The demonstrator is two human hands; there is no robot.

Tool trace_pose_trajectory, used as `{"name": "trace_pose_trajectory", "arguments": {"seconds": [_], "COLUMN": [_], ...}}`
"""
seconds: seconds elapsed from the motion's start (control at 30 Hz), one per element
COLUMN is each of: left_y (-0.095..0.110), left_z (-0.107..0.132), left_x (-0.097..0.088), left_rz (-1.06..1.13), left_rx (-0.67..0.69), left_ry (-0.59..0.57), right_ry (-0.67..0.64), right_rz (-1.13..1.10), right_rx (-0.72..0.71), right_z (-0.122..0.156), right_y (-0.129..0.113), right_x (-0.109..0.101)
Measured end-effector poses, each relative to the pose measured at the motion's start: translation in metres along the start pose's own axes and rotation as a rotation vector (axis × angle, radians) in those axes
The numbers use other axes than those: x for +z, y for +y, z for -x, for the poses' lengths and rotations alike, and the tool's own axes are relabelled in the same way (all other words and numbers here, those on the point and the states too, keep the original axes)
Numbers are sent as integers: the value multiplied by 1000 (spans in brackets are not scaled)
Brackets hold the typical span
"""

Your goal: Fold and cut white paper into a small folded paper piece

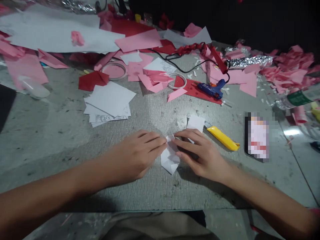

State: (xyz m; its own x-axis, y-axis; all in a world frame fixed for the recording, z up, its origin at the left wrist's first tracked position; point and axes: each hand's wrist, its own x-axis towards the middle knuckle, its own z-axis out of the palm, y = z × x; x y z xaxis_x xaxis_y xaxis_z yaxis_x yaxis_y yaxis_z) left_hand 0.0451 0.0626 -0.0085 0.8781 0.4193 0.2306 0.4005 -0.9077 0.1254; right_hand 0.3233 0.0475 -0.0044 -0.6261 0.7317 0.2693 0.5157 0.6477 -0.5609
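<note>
A small folded piece of white paper (171, 160) lies on the grey table in front of me, its lower end coming to a point. My left hand (140, 155), fingers closed together, grips its upper left edge with the fingertips. From the other side, my right hand (200, 153) holds the paper's right edge between bent fingers and thumb. Some of the folds are hidden under my fingertips. Just beyond the right hand is another small white paper piece (196, 122). A yellow utility knife (223, 137) lies to its right, blade end toward that piece.
White paper sheets (110, 100) are stacked at left. Beyond lie a blue glue gun (212, 89), tape rolls (178, 81) and pink paper scraps (290, 68). A phone (258, 138) and a plastic bottle (300, 96) are at right. The table's front edge (140, 210) runs close below my arms.
</note>
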Motion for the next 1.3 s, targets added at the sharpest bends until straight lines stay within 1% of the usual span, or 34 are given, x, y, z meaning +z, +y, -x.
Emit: {"name": "trace_pose_trajectory", "arguments": {"seconds": [0.1, 0.37, 0.47, 0.57, 0.7, 0.8, 1.17, 1.3], "left_y": [0, -1, -2, -2, -2, -2, -2, -4], "left_z": [0, 0, 0, 0, 0, 0, -1, -1], "left_x": [0, 1, 1, 1, 3, 4, 3, 6], "left_rz": [10, 15, 14, 25, 35, 39, 71, 54], "left_rx": [-12, -7, 2, 2, -16, -27, -39, -12], "left_ry": [-5, 0, -10, -4, 15, 27, 38, 34], "right_ry": [10, -5, -32, -58, -59, -69, -70, -63], "right_rz": [7, 23, 48, 121, 226, 254, 179, 164], "right_rx": [26, 12, -26, -64, -135, -174, -180, -169], "right_z": [-2, -3, -2, -1, -1, -1, -1, 0], "right_y": [0, 0, -1, -3, -5, -5, -3, -3], "right_x": [1, 2, 1, 2, 3, 4, 3, 3]}}
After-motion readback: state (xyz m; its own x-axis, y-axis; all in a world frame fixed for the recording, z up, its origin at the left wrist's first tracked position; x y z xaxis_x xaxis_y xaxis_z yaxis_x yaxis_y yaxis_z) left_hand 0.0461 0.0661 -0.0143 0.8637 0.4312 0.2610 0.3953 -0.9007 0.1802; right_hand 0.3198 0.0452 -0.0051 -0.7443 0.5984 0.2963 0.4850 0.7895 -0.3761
